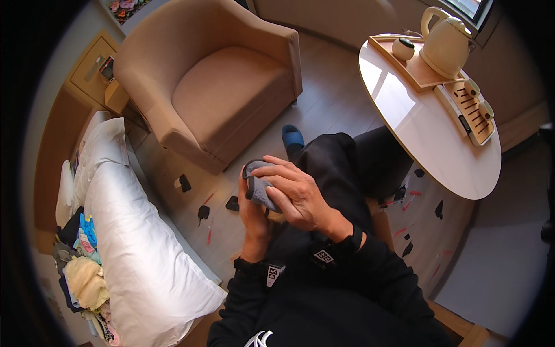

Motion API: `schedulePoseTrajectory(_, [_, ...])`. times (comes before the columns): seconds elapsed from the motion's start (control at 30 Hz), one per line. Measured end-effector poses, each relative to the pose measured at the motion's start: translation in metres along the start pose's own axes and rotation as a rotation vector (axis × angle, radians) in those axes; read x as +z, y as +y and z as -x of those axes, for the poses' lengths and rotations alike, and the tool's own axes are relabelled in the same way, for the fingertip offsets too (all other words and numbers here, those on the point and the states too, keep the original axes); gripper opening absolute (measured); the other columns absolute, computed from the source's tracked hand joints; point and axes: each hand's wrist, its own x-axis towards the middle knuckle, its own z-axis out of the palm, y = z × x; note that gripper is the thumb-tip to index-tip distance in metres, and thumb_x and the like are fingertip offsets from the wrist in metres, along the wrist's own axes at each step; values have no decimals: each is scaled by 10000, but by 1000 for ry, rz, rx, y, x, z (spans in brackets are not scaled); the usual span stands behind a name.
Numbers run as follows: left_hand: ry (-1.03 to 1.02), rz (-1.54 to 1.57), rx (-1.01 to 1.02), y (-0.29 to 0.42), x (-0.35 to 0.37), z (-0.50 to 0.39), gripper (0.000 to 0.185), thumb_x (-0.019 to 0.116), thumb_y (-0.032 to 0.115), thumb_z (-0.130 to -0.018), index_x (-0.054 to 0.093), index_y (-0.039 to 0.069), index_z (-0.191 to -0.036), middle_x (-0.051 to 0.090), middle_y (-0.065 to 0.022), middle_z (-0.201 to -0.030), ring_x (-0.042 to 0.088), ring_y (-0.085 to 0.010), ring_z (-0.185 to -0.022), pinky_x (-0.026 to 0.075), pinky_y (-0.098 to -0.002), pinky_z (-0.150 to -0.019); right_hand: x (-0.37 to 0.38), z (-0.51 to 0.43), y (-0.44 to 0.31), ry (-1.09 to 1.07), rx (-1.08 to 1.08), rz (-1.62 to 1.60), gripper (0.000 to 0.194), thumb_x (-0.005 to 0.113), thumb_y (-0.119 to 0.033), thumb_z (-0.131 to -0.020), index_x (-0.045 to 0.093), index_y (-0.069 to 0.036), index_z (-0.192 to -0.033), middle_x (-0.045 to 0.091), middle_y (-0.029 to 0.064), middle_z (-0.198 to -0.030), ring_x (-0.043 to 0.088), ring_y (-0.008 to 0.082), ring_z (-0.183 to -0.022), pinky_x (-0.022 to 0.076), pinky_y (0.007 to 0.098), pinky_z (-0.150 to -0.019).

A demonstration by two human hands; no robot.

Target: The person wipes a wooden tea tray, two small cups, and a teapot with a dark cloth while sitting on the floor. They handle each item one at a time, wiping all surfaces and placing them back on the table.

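A grey fleecy cloth with dark edging is bunched between my two hands, above my lap. My right hand lies over it from the right, its fingers and thumb pressing into the folds. From the left and below, my left hand cups the same cloth, and most of its fingers are hidden behind it. A small tan patch shows beneath the cloth between the palms; what it belongs to cannot be made out. Both wrists wear black bands with printed tags.
A tan armchair stands ahead. At right, an oval table holds a cream kettle and a slatted tea tray. White bedding and piled clothes lie left. Black scraps and red strips litter the floor.
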Motion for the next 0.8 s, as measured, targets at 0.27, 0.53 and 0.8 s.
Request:
schedulePoseTrajectory(0.27, [70,521,-188,8,11,1,538,350,465,-1174,553,29,-1416,677,-118,-1266,667,-208,-1154,543,-348,-1023,23,37,-23,176,5,215,511,719,-20,-920,611,52,-1413,521,249,-1559,407,521,-1503,408,537,-1210])
schedulePoseTrajectory(0.53, [161,181,-86,11,21,1,435,432,426,-1131,645,79,-1283,699,-64,-1188,678,-161,-1074,539,-303,-974,26,29,-7,276,149,-19,449,581,-68,-1027,537,71,-1451,510,299,-1532,497,488,-1429,426,458,-1180])
schedulePoseTrajectory(0.8, [210,68,-141,15,31,-4,400,481,368,-1137,652,23,-1245,689,-56,-1081,690,-146,-957,558,-277,-866,16,10,29,355,867,-1228,364,465,-326,-1148,692,-44,-1181,719,49,-1057,681,142,-926,554,312,-842])
